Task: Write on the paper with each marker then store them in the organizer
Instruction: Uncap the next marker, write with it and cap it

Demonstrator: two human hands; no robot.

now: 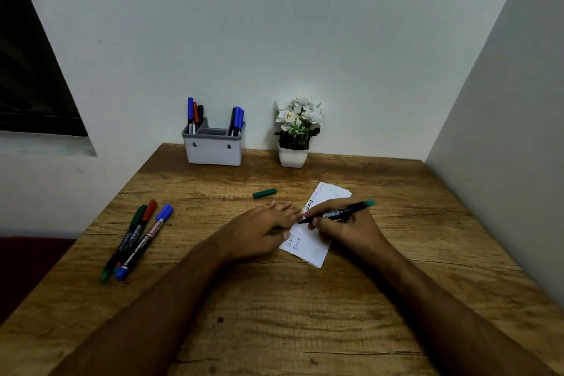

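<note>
Green-ended black marker (338,212) lies pinched in right hand (345,227), long axis running left-right, tip on white paper slip (308,249); left hand (262,230) fingers, spread flat, pin it (green cap (264,193) lies beyond).

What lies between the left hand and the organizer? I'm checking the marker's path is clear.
Only the green cap on bare table, between left hand and organizer; head view.

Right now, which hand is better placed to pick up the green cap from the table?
The left hand. It lies flat on the paper, holding nothing, and the cap lies just beyond its fingers. The right hand is busy gripping the marker.
</note>
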